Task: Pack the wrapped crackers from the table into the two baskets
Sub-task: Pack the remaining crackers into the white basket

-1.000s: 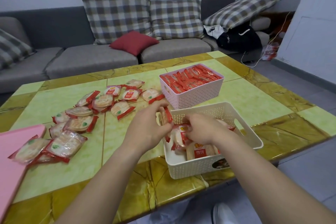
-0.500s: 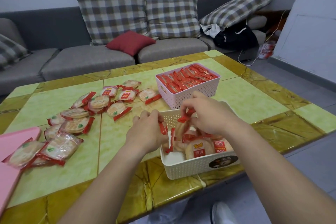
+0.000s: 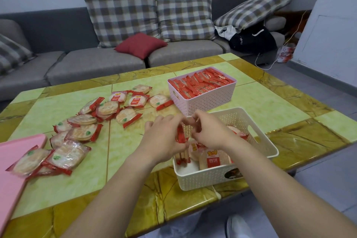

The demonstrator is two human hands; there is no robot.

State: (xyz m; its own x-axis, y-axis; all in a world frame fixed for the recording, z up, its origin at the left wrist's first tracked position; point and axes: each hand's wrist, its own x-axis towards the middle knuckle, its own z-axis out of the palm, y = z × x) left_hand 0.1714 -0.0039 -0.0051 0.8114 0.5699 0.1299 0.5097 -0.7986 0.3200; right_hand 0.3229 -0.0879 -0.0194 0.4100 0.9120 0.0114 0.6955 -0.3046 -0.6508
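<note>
Left hand (image 3: 164,137) pinching cracker packet (image 3: 180,135), basket packet (image 3: 212,160) reads 雪饼

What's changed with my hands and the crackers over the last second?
The right hand came up out of the white basket to its near-left corner, meeting the left hand. Both now pinch one wrapped cracker there, standing on edge. The pink basket, the loose crackers on the table and the pink lid stayed put.

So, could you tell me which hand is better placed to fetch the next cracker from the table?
Left. The left hand is nearer the loose crackers; the right hand is over the white basket.
</note>
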